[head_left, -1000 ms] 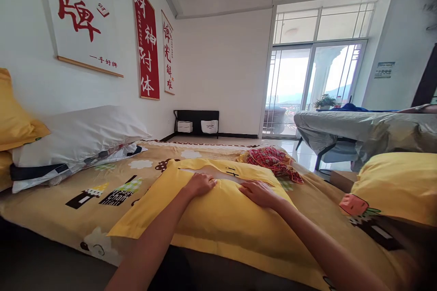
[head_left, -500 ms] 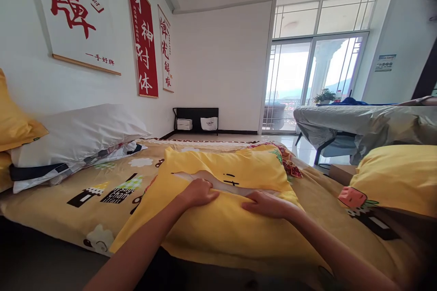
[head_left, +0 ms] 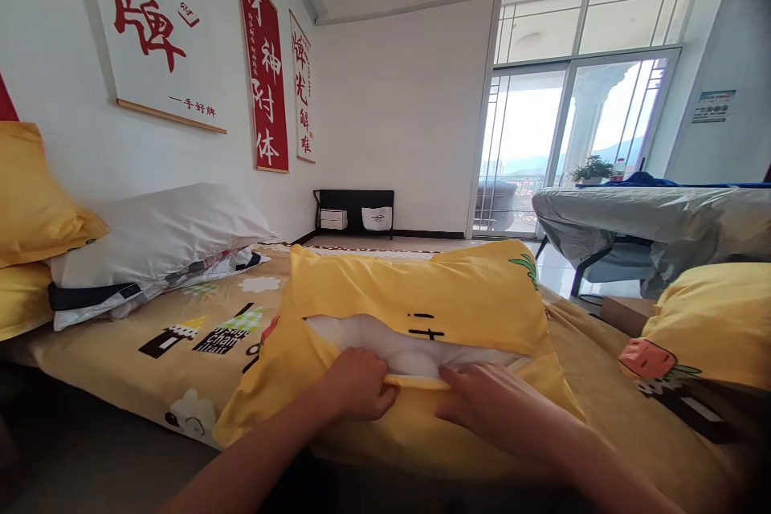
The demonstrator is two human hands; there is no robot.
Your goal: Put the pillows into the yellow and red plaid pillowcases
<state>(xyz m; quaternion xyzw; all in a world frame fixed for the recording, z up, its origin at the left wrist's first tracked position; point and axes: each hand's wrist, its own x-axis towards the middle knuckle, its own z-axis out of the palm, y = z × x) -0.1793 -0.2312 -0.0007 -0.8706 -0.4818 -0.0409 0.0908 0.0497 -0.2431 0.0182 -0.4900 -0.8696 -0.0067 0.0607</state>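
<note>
A yellow pillowcase with a white pillow showing through its opening stands tilted up on the bed in front of me. My left hand is closed in a pinch on the near edge of the opening. My right hand grips the same edge a little to the right, fingers curled over the fabric. The far part of the pillowcase rises and hides what lies behind it.
The bed has a tan cartoon-print sheet. A white pillow and yellow pillows are stacked at the left by the wall. Another yellow pillow lies at the right. A grey covered table stands before the glass doors.
Both hands pulled the pillowcase toward me and tipped it up. The opening widened, showing more white pillow. The red checked cloth behind it is now hidden.
</note>
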